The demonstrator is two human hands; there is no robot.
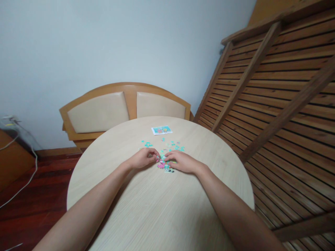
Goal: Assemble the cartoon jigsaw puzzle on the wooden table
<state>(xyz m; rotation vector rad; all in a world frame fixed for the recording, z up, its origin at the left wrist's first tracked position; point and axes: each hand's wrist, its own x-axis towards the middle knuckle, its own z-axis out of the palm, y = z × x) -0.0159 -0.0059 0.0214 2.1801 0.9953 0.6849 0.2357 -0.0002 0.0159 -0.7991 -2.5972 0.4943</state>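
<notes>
Pinching a puzzle piece [157, 160], the left hand [143, 158] faces the right hand [183, 162], spread over clustered pieces [166, 167].

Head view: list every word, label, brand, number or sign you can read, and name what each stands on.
No readable text anywhere.
Picture card: a coloured print shows; any lettering is too small to read.
Puzzle pieces: coloured print, too small to make out any letters or numbers.
White fitting at the wall: too blurred to read any marking.
</notes>
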